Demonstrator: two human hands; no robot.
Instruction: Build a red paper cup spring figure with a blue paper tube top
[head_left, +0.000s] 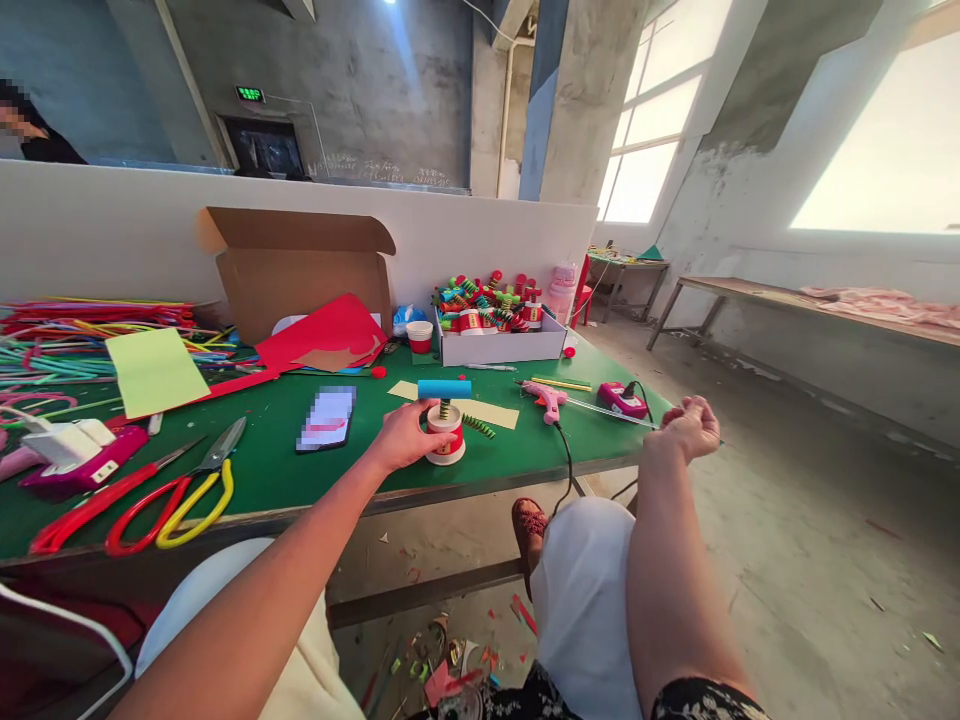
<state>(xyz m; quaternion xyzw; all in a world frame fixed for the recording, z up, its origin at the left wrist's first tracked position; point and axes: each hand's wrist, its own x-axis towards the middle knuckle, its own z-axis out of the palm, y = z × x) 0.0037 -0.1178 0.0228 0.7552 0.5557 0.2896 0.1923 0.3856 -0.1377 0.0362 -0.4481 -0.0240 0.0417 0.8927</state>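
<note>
Now | cup (pixel 456 430) vertical | blue tube (pixel 445 389) crosswise | left hand (pixel 409 435) gripping cup | right hand (pixel 690 427) curled

Left hand (pixel 405 436) partly hidden behind cup (pixel 457 432); phone screen (pixel 327 418) blurred

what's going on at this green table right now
Someone's left hand has its grip around a red and white cup, topped by a green spring with a blue tube across it. A loose green coil lies beside the cup on the table. The right hand is curled, out past the table's right side; whether it holds anything is unclear. The pink glue gun lies unheld, and similar pieces fill the white box behind.
</note>
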